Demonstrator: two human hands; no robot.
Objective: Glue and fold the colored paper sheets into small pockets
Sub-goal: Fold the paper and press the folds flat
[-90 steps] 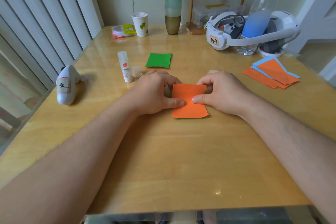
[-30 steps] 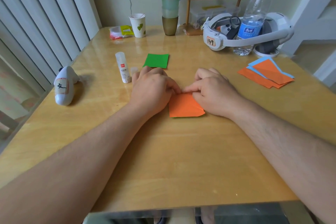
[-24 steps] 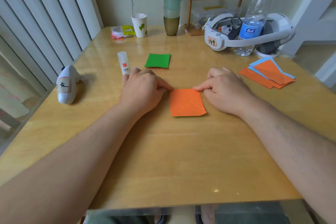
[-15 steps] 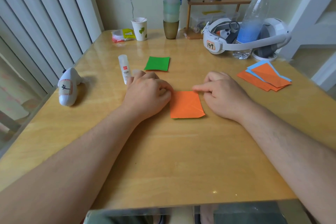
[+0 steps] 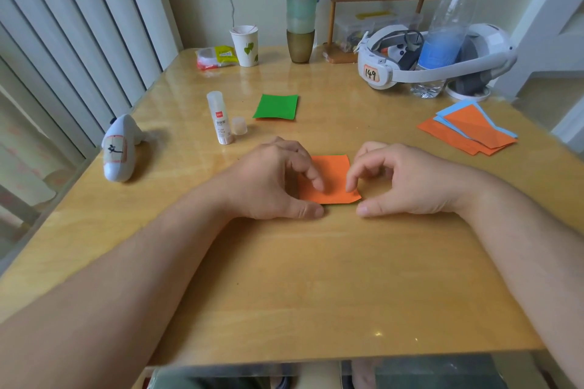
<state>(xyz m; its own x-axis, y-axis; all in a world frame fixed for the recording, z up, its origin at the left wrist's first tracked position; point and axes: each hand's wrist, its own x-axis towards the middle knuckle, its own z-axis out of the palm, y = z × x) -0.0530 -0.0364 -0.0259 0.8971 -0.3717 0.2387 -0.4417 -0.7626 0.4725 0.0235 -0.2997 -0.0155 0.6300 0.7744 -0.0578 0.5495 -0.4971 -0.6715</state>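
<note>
The folded orange paper pocket lay mid-worktop. The left hand and right hand pressed curled fingertips on it, gripping nothing. Light, flimsy; best pinched at an edge.

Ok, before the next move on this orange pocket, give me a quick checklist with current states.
1. Orange pocket lies flat on the table: ok.
2. Left hand fingertips press on the pocket: ok.
3. Right hand fingertip touches the pocket's right edge: ok.
4. Glued seam has bonded: cannot tell.
5. Glue stick capped: not ok, its cap stands beside it.
6. Next sheets at hand: ok, paper stack lies at the right; finished green pocket sits apart.
</note>
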